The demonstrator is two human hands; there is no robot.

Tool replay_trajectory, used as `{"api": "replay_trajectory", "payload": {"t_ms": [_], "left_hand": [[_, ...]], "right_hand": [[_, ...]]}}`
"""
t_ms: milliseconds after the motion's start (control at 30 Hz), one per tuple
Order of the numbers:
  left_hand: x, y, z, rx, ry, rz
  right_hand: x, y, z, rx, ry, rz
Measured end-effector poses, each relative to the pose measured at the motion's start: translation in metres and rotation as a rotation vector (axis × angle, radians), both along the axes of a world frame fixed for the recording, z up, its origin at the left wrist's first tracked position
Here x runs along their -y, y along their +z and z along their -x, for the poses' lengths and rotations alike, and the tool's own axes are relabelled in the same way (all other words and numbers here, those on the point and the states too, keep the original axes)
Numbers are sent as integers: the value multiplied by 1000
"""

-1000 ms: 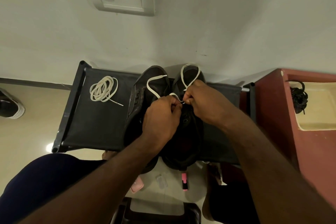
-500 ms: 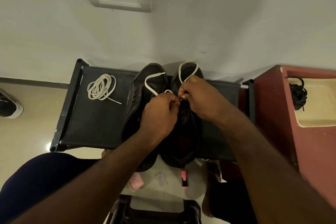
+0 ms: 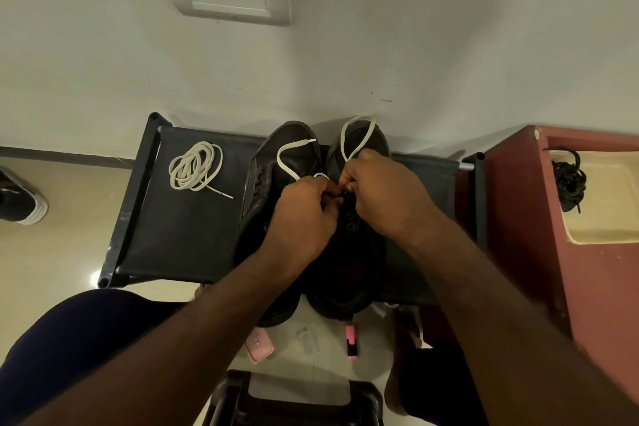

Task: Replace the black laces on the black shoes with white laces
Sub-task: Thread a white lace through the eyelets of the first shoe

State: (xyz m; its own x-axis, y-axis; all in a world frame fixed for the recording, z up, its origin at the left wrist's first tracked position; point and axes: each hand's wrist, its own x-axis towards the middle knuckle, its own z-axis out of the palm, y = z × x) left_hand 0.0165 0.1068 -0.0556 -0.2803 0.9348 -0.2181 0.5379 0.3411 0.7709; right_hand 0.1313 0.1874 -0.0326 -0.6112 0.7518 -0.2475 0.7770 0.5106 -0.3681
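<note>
1. Little has shifted over the last second. The left hand (image 3: pixel 304 218) and right hand (image 3: pixel 383 194) have closed in until their fingertips meet. The short bit of white lace (image 3: pixel 297 144) showing between them has shrunk to a small loop.
2. Both hands are curled with their fingertips pinching the white lace over the shoe (image 3: pixel 349 273). Exactly where each pinch sits is hidden by the knuckles.
3. The shoe lies on the rack (image 3: pixel 179 235) with its toe to the wall, touching the other shoe (image 3: pixel 268 183). One end of the lace trails over that other shoe, and a loop arcs over this shoe's toe.
4. The step in hand looks like feeding a lace tip through an upper eyelet. Bare eyelets (image 3: pixel 350 225) show just below the fingers, so lacing seems only begun.
5. To do it well:
   - Hold the tip close to its end so it stays stiff, and steady the eyelet flap with the other hand.
   - Push the tip through and pull the slack gently.
   - Keep the two ends even, and don't let the loose end snag on the other shoe.
6. The spare lace (image 3: pixel 195 166) sits coiled on the rack's left side, presumably for the other shoe. The black laces (image 3: pixel 570 183) lie bundled well off to the right.
</note>
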Motion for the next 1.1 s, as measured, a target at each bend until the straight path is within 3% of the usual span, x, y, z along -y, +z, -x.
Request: {"api": "replay_trajectory", "payload": {"t_ms": [267, 633, 933, 1100], "left_hand": [[4, 4, 5, 150, -1, 73], [-2, 3, -8, -48, 10, 71], [-10, 0, -15, -134, 53, 169], [-9, 1, -16, -123, 54, 145]], "right_hand": [[-6, -3, -4, -42, -74, 177], [-8, 4, -12, -166, -34, 304], [3, 0, -10, -62, -26, 145], [1, 1, -18, -177, -87, 209]]}}
